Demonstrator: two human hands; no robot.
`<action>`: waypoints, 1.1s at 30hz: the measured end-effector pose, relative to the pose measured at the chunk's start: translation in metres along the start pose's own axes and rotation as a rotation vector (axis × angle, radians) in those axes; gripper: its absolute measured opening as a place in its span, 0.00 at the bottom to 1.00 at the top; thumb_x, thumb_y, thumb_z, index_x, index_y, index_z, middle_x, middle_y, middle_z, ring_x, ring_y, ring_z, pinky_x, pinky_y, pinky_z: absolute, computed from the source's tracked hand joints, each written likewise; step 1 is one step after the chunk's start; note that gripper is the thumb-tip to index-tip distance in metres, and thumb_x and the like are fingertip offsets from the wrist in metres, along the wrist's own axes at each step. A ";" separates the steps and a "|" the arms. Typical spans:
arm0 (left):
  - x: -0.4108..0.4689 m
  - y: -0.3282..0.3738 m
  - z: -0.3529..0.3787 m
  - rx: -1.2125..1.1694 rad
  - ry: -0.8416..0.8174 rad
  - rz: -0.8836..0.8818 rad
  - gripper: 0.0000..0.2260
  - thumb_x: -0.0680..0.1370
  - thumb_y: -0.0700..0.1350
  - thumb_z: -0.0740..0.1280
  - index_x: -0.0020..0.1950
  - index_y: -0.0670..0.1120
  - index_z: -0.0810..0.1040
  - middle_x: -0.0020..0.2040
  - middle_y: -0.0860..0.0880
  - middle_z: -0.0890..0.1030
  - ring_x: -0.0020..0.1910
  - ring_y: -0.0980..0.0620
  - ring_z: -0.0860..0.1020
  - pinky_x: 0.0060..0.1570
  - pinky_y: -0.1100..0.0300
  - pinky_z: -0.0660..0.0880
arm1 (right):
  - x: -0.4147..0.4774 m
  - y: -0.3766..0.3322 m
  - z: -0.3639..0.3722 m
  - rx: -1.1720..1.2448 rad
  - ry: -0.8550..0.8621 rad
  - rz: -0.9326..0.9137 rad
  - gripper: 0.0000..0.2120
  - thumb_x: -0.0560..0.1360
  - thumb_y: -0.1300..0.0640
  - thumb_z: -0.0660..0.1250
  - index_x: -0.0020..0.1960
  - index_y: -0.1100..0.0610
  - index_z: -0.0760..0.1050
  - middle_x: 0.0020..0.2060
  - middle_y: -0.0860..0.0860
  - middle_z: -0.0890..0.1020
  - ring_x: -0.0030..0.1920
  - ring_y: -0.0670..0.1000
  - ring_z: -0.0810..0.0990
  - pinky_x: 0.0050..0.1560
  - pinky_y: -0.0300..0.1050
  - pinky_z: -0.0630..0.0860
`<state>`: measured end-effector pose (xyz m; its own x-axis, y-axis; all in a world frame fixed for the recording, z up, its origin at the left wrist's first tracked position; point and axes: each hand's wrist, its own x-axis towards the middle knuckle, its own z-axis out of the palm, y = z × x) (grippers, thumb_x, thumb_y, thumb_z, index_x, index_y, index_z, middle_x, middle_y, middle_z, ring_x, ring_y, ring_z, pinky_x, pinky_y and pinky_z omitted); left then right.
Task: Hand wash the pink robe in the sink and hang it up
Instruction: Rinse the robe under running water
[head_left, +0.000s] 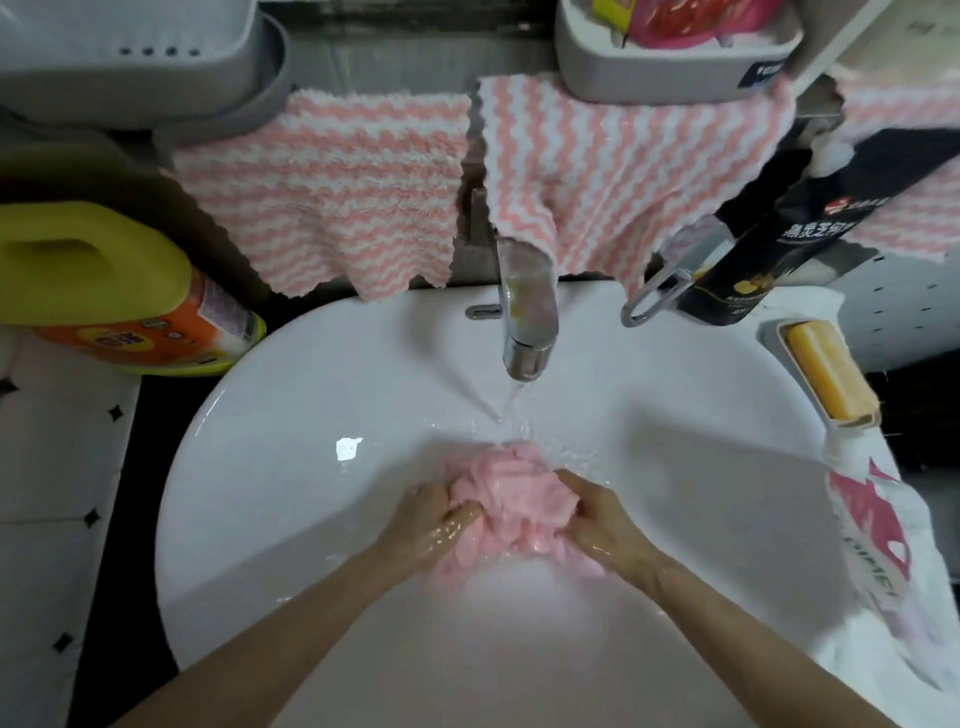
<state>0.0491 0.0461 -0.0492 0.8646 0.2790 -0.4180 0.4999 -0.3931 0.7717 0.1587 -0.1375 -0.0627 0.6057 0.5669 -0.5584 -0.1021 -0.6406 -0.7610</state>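
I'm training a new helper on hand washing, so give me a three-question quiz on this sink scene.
1. True or false: water runs from the faucet onto the pink robe.
2. How is the robe held? A: draped over the faucet. B: bunched between the left hand and right hand. C: floating free.
3. Fill in: the yellow soap bar sits at the ____ edge of the sink.
Key: 1 true; 2 B; 3 right.
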 end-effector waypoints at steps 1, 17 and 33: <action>0.000 0.003 -0.005 -0.161 -0.051 -0.180 0.18 0.80 0.50 0.59 0.58 0.38 0.77 0.53 0.40 0.80 0.55 0.43 0.79 0.44 0.62 0.71 | 0.001 -0.001 -0.005 0.033 -0.049 0.065 0.12 0.76 0.63 0.64 0.48 0.46 0.77 0.46 0.43 0.83 0.50 0.46 0.80 0.48 0.32 0.74; 0.038 -0.005 0.015 0.033 0.162 -0.067 0.24 0.76 0.65 0.55 0.65 0.53 0.72 0.60 0.50 0.75 0.60 0.49 0.74 0.61 0.55 0.70 | 0.025 -0.041 0.023 -0.342 0.428 0.203 0.28 0.75 0.34 0.56 0.73 0.40 0.59 0.68 0.52 0.66 0.63 0.61 0.69 0.62 0.53 0.65; -0.034 -0.018 0.063 0.479 0.266 0.074 0.32 0.67 0.64 0.63 0.69 0.56 0.64 0.72 0.43 0.65 0.66 0.41 0.68 0.64 0.46 0.68 | -0.029 0.001 0.056 -0.626 0.207 -0.084 0.30 0.74 0.29 0.42 0.66 0.39 0.69 0.74 0.49 0.63 0.71 0.61 0.62 0.68 0.59 0.59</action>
<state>0.0136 -0.0116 -0.0796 0.8865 0.4228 -0.1881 0.4596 -0.7573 0.4640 0.0970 -0.1253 -0.0657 0.7372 0.5568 -0.3827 0.3921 -0.8139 -0.4288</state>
